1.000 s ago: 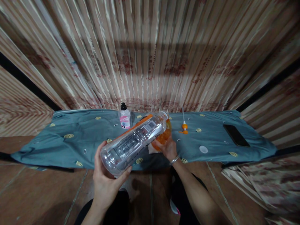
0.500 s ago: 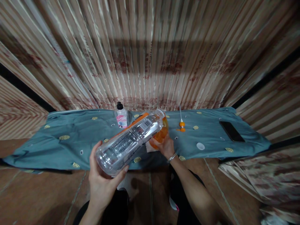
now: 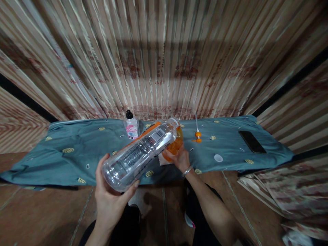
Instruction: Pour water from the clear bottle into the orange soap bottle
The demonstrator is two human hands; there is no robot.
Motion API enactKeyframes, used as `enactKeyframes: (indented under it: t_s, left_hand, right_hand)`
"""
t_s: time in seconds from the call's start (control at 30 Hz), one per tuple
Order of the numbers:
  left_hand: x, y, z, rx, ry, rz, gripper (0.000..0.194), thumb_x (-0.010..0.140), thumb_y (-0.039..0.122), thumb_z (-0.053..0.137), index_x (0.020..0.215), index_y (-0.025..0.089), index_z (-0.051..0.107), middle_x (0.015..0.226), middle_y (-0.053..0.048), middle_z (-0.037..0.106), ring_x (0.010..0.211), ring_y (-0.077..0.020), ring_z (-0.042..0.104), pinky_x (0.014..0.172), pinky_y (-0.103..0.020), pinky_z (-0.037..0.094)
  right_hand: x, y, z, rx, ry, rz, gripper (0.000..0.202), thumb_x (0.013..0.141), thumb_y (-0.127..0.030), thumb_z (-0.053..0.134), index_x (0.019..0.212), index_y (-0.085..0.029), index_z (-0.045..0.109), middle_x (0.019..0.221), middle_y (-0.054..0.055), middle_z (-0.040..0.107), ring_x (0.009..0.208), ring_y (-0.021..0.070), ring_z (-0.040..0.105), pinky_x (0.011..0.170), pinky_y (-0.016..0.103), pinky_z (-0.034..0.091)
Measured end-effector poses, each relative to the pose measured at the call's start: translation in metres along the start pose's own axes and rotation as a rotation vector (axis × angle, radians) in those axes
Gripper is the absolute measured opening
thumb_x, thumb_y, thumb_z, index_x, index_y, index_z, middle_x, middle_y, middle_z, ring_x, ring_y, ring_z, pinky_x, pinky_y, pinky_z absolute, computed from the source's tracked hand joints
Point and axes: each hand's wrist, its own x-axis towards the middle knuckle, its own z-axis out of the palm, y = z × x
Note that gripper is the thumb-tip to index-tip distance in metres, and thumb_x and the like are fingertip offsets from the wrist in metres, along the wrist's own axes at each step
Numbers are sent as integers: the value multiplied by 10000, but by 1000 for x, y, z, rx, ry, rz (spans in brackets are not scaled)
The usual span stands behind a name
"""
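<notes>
My left hand (image 3: 111,201) is wrapped round the base of a large clear plastic bottle (image 3: 139,153), which has an orange-edged label with a barcode. The bottle is tilted, its mouth (image 3: 174,123) up and to the right, over an orange bottle (image 3: 175,145). Fingers of my right hand (image 3: 181,159), with a bangle at the wrist, grip the orange bottle low on its side. The clear bottle hides the orange one's top, so I cannot tell whether the two touch. A pale tissue or cloth (image 3: 165,160) shows under the orange bottle.
A black-capped bottle with a pink label (image 3: 132,130) stands at the back. An orange pump head with its tube (image 3: 197,136) lies right of my hands, with a white round cap (image 3: 218,158) and a black phone (image 3: 252,141) farther right. A teal cloth (image 3: 64,164) covers the table.
The view has shifted slightly. Both hands keep their grips, and the clear bottle stays tilted over the orange one with hardly any movement.
</notes>
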Motion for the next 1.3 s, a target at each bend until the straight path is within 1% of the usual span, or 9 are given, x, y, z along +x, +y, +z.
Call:
enactKeyframes:
  t_s: [0.2, 0.37, 0.47, 0.63, 0.83, 1.03, 1.13, 1.3]
  left_hand:
    - [0, 1, 0, 19, -1, 24, 1016, 645, 478, 940, 1536, 184, 551, 1421, -142, 649, 1250, -313, 703, 1129, -431, 549]
    - [0, 0, -1, 34, -1, 34, 1018, 651, 490, 938, 1540, 183, 549, 1413, -147, 658, 1225, -311, 709, 1108, -437, 560]
    - [0, 0, -1, 29, 2, 34, 1005, 648, 475, 940, 1531, 189, 554, 1406, -144, 664, 1226, -310, 709, 1102, -435, 566]
    - [0, 2, 0, 6, 6, 20, 1016, 624, 473, 948, 1523, 195, 564, 1401, -139, 669, 1223, -308, 712, 1087, -426, 581]
    - [0, 2, 0, 18, 17, 24, 1014, 620, 482, 946, 1519, 203, 570, 1417, -137, 655, 1249, -312, 697, 1111, -436, 567]
    - [2, -1, -2, 32, -5, 40, 1044, 605, 494, 957, 1525, 197, 565, 1397, -133, 657, 1209, -309, 710, 1068, -412, 585]
    - [1, 0, -1, 23, 6, 40, 1029, 622, 487, 951, 1529, 196, 561, 1416, -134, 646, 1231, -310, 701, 1088, -415, 574]
    - [0, 1, 0, 34, 10, 39, 1022, 629, 490, 949, 1530, 202, 560, 1436, -135, 638, 1248, -315, 691, 1111, -431, 561]
  right_hand:
    - [0, -2, -2, 4, -9, 3, 774, 709, -523, 855, 1359, -173, 623, 1134, 144, 844, 1029, 362, 827, 880, 479, 683]
    - [0, -3, -2, 30, -24, 31, 770, 710, -511, 850, 1357, -162, 622, 1115, 139, 847, 1029, 366, 827, 892, 488, 679]
    - [0, -3, -2, 54, -19, 23, 776, 709, -501, 855, 1368, -168, 617, 1126, 145, 844, 1042, 372, 825, 904, 497, 678]
    - [0, 0, -1, 48, -23, 16, 765, 708, -525, 857, 1354, -187, 622, 1119, 138, 843, 1020, 369, 829, 878, 494, 686]
    - [1, -1, 0, -25, -24, 27, 811, 703, -533, 863, 1382, -168, 607, 1120, 140, 843, 1035, 374, 828, 893, 497, 685]
    - [1, 0, 0, 0, -15, 1, 810, 713, -533, 858, 1390, -174, 597, 1108, 145, 846, 1018, 379, 830, 876, 504, 684]
    - [1, 2, 0, -13, -17, 1, 838, 709, -549, 862, 1401, -161, 591, 1104, 156, 845, 1023, 382, 830, 883, 501, 681]
    - [1, 4, 3, -25, 5, -19, 782, 726, -578, 841, 1358, -177, 614, 1118, 152, 842, 1015, 365, 831, 852, 471, 684]
